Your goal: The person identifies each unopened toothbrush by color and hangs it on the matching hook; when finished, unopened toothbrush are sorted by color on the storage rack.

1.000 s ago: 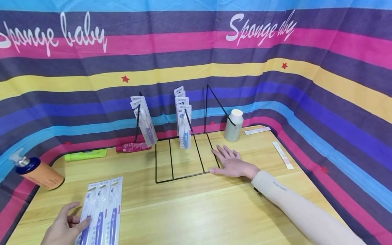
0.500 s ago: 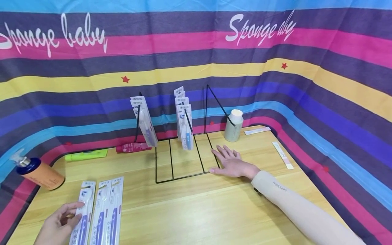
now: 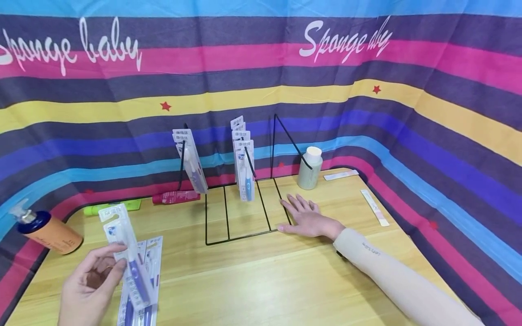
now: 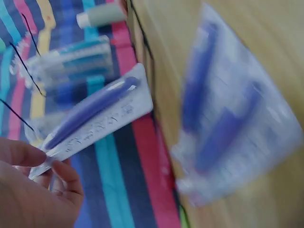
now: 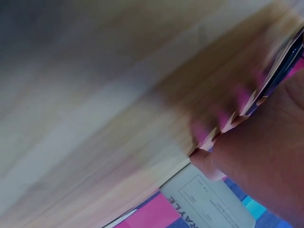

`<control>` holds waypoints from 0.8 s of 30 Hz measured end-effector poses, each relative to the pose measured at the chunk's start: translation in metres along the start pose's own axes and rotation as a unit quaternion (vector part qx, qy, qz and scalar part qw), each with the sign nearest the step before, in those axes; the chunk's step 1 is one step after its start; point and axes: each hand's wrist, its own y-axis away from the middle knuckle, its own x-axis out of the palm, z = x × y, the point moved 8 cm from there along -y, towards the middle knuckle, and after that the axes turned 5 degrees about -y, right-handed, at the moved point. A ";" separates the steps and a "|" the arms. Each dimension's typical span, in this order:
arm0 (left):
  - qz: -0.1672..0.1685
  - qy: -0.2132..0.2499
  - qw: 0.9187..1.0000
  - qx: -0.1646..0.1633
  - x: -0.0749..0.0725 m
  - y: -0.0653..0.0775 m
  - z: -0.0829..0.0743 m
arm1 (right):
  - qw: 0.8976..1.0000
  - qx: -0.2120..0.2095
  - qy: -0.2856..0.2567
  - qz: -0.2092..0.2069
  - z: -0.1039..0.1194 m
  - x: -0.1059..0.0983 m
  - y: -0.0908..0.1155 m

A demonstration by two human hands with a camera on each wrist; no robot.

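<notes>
My left hand (image 3: 91, 283) pinches a packaged purple toothbrush (image 3: 132, 258) by the edge of its pack, raised above the table. Beneath it two more purple toothbrush packs (image 3: 154, 271) lie side by side, partly covered; they look blurred in the left wrist view. My right hand (image 3: 306, 217) rests with spread fingers on the right side of the black wire rack's base (image 3: 244, 235). From the rack's left hook hang purple toothbrush packs (image 3: 191, 163), and from the middle hook several packs with a blue toothbrush (image 3: 246, 176) in front. The right hook (image 3: 291, 138) carries nothing.
A grey-green bottle (image 3: 310, 170) with a white cap stands behind my right hand. Along the back lie a red tube (image 3: 175, 197) and a green tube (image 3: 132, 205). An orange pump bottle (image 3: 53, 233) is at left, two paper strips (image 3: 375, 208) at right.
My left hand has separated one toothbrush pack from the other two and lifted it off the table, tilting its top to the left. My right hand has stayed put.
</notes>
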 end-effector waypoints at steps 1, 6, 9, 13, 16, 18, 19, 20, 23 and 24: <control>0.002 0.026 1.000 0.012 0.007 0.001 -0.008 | 1.000 -0.001 0.001 -0.001 0.000 0.001 -0.001; 0.045 0.134 0.982 0.125 0.040 -0.001 -0.042 | 1.000 0.001 0.007 -0.003 -0.001 0.002 -0.001; 0.077 0.184 0.958 0.205 0.058 -0.003 -0.059 | 1.000 -0.004 0.007 -0.003 0.001 0.002 -0.002; 0.098 0.182 0.951 0.229 0.081 -0.007 -0.072 | 1.000 -0.009 0.000 -0.005 0.003 0.001 -0.003; 0.092 0.139 0.969 0.184 0.092 -0.011 -0.071 | 1.000 -0.012 -0.004 -0.004 0.005 0.002 -0.003; 0.090 0.122 0.975 0.160 0.098 -0.013 -0.069 | 1.000 -0.010 -0.003 -0.002 0.006 0.003 -0.003; 0.089 0.113 0.978 0.149 0.101 -0.015 -0.066 | 1.000 -0.008 0.000 0.000 0.005 0.003 -0.003; 0.088 0.104 0.981 0.140 0.104 -0.017 -0.064 | 1.000 -0.006 0.002 0.000 0.004 0.003 -0.003; 0.084 0.105 0.979 0.154 0.111 -0.026 -0.060 | 1.000 -0.003 0.003 -0.001 0.002 0.002 -0.002; 0.081 0.092 0.980 0.157 0.113 -0.029 -0.058 | 1.000 -0.004 0.003 -0.002 0.001 0.002 -0.002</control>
